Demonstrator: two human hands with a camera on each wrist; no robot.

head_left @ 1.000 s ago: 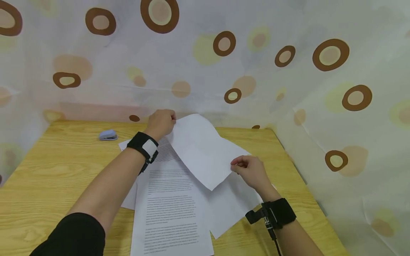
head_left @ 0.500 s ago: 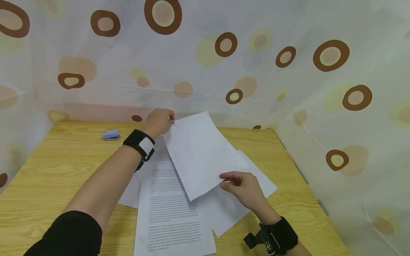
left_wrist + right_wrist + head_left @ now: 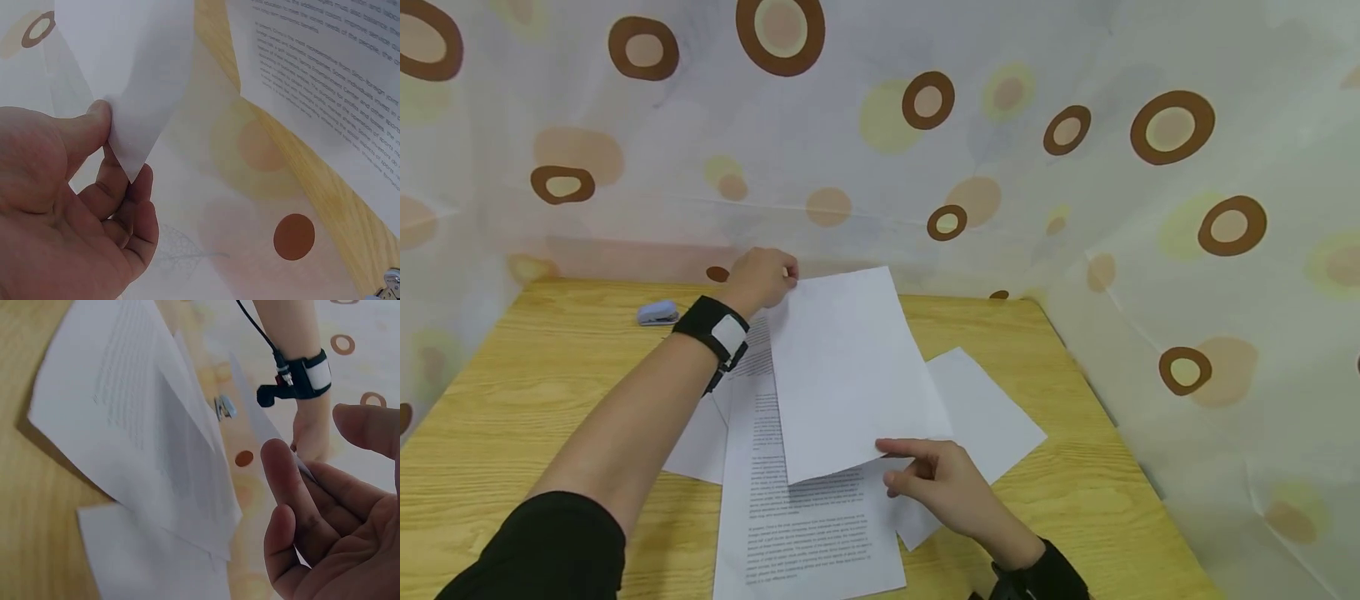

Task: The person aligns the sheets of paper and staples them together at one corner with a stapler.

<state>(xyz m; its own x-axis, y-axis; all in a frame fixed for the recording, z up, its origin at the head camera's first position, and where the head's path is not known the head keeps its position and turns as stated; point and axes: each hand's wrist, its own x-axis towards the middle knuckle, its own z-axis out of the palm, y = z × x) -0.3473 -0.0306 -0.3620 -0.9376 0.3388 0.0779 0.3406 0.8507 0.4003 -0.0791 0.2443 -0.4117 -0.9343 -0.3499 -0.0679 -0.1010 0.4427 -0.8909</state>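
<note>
My left hand [image 3: 762,279] pinches the top left corner of a white sheet of paper [image 3: 850,375], its blank face toward me. In the left wrist view, thumb and fingers meet at that sheet's pointed corner [image 3: 132,140]. My right hand [image 3: 943,487] is at the lower edge of the same sheet, index finger extended along it and thumb apart below. From the right wrist the sheet appears edge-on [image 3: 253,406] behind my fingers [image 3: 284,472]. Beneath it lies a printed page [image 3: 808,533], partly covered.
Another white sheet [image 3: 988,408] lies askew on the right, and a paper corner [image 3: 696,450] shows at left. A light blue stapler [image 3: 657,313] stands near the back left of the wooden table [image 3: 535,400]. A patterned curtain [image 3: 820,150] rises behind.
The held sheet has swung left and straightened over the printed page. My right hand has slid down and left along its edge, the thumb parting from it; my left hand shifted slightly left.
</note>
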